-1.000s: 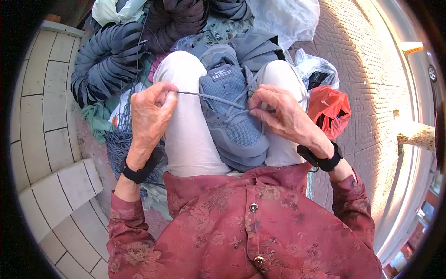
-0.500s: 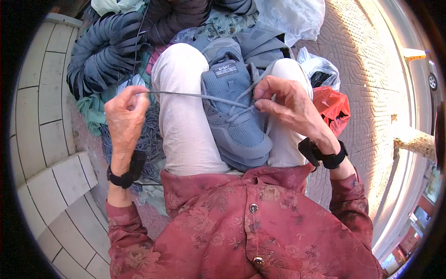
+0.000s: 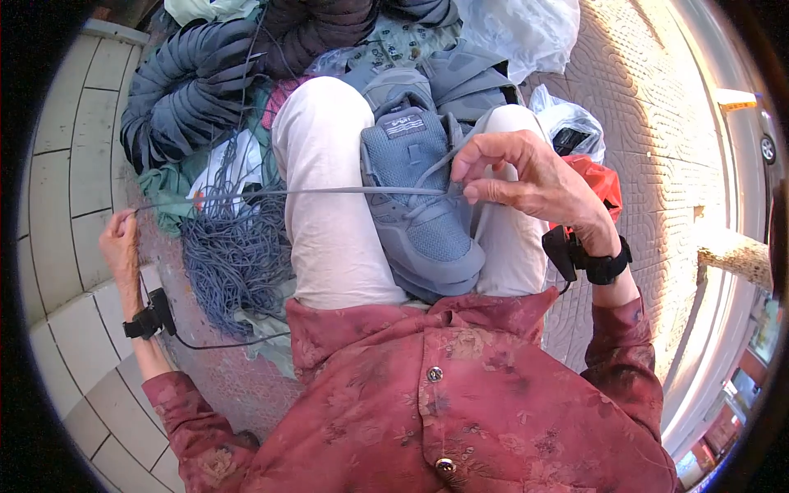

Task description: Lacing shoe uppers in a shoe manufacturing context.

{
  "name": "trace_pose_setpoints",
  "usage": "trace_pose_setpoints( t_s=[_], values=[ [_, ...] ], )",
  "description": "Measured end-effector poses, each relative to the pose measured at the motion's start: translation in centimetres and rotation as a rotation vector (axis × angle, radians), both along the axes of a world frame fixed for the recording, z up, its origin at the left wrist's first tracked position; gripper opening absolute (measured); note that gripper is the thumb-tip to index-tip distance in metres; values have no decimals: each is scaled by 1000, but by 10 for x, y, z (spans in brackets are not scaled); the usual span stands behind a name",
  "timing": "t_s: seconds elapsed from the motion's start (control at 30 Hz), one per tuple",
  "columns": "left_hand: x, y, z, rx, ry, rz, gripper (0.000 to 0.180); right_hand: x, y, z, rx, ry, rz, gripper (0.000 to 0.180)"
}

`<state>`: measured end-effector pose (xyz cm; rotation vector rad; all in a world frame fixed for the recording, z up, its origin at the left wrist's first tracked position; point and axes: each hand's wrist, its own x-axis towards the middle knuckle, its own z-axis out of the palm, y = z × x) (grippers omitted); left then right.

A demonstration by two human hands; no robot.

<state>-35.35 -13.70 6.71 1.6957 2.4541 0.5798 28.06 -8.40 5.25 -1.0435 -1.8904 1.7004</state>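
Note:
A grey-blue sneaker point(image 3: 444, 234) rests between my knees, toe toward me, its tongue standing up at the far end. My left hand point(image 3: 122, 251) is far out to the left, fingers pinched on the end of a grey shoelace point(image 3: 329, 191). Pulled straight, the lace crosses over my left thigh to the sneaker's eyelets. Just right of the sneaker, my right hand point(image 3: 530, 181) hovers by the lacing, thumb and forefinger apart with no object visible between them. A shorter lace stretch slants up across the tongue toward the right hand.
A tangled heap of grey laces point(image 3: 234, 271) lies left of my legs. Beyond are curled stacks of dark shoe uppers point(image 3: 189, 90), brown ones point(image 3: 316, 37) and grey ones point(image 3: 468, 78). A white plastic bag point(image 3: 526, 33) and a red bag point(image 3: 604, 185) sit to the right.
My left hand has swung far left and slightly down, drawing a longer length of lace out of the sneaker. My right thumb and forefinger have spread apart, and that hand has shifted slightly right.

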Motion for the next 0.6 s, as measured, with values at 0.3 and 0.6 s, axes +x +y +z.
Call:
trace_pose_setpoints(
  t_s=[0.3,0.6],
  values=[
    [8,2,-1,-287,109,-100,25,6,-3,-10,-135,-31,52,19],
    [343,10,15,-219,-336,-914,42,8,-8,-19,-47,-97,82,16]
  ],
)
